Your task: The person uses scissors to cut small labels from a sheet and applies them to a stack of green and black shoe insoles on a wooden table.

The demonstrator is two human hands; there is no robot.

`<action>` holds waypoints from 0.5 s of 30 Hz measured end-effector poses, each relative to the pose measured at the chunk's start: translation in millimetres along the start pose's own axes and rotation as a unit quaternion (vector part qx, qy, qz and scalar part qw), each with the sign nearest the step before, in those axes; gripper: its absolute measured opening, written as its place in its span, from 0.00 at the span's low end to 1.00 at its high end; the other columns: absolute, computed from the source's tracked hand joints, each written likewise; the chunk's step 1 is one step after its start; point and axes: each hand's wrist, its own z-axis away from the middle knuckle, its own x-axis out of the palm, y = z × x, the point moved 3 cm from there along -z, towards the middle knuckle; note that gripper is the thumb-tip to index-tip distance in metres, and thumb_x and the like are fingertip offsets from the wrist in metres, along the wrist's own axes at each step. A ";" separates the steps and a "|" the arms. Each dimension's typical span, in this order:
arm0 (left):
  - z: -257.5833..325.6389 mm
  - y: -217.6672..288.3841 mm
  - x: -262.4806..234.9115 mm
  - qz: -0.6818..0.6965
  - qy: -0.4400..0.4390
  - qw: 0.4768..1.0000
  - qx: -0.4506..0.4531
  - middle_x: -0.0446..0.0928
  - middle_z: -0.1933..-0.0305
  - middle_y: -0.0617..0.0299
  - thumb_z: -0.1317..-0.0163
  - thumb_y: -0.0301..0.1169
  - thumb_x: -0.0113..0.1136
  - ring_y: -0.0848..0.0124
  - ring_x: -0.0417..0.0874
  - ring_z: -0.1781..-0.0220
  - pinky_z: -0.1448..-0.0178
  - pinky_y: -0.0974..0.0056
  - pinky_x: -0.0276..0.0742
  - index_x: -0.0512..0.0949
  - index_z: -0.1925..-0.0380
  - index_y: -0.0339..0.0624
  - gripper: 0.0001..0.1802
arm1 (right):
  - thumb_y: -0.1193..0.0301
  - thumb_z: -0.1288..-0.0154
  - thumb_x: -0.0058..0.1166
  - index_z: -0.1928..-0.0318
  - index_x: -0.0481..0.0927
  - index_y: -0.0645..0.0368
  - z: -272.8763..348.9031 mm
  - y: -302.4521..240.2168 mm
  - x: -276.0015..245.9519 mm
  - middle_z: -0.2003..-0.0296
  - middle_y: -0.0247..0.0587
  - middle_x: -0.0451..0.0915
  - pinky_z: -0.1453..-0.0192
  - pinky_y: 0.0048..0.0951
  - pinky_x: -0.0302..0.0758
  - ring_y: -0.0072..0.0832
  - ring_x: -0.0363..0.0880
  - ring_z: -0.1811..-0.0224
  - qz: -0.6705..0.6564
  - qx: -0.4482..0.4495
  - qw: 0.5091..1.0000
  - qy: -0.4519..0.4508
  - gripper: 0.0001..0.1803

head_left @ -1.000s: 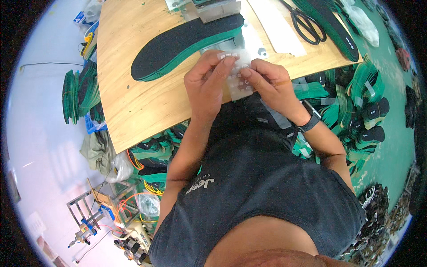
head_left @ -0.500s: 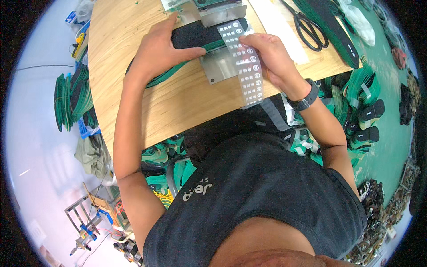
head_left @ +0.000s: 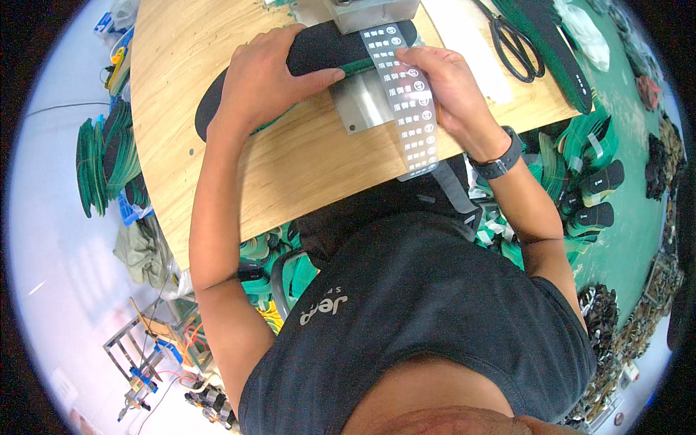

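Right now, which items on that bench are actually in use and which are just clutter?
In use:
left hand pressing the black insole
right hand on the printed label strip
metal plate under the strip

Lying about:
scissors
spare insole at the table's right edge
stacked green insoles on the floor

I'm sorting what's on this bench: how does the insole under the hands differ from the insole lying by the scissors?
The held insole lies across the wooden table under the left hand, with the label strip laid over it, pinched by the right hand. The far insole lies untouched at the table's right edge beside the scissors, running diagonally. Both are black-topped with green edges.
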 end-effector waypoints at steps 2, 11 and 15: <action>-0.1 -2.1 2.6 -0.008 0.009 1.000 0.005 0.79 0.54 0.48 0.53 0.55 0.69 0.51 0.79 0.53 0.45 0.55 0.73 0.74 0.45 0.40 0.40 | 0.72 0.37 0.54 0.71 0.80 0.66 0.0 -0.2 0.4 0.76 0.39 0.81 0.76 0.20 0.74 0.20 0.77 0.79 0.000 -0.001 1.000 -0.006 0.09; -2.3 -2.6 1.9 0.016 0.003 1.000 -0.006 0.79 0.53 0.49 0.53 0.54 0.69 0.53 0.79 0.51 0.45 0.56 0.73 0.74 0.46 0.40 0.39 | 0.71 0.36 0.53 0.70 0.80 0.66 -1.1 1.6 1.8 0.76 0.37 0.81 0.76 0.19 0.73 0.19 0.77 0.79 -0.007 0.001 1.000 0.015 0.10; -1.5 -0.4 2.9 0.013 -0.007 1.000 0.000 0.79 0.53 0.50 0.53 0.54 0.69 0.53 0.79 0.50 0.44 0.56 0.72 0.74 0.46 0.41 0.38 | 0.70 0.35 0.53 0.69 0.80 0.65 -3.6 0.6 1.7 0.76 0.36 0.81 0.75 0.18 0.72 0.18 0.77 0.79 0.009 0.001 1.000 -0.002 0.10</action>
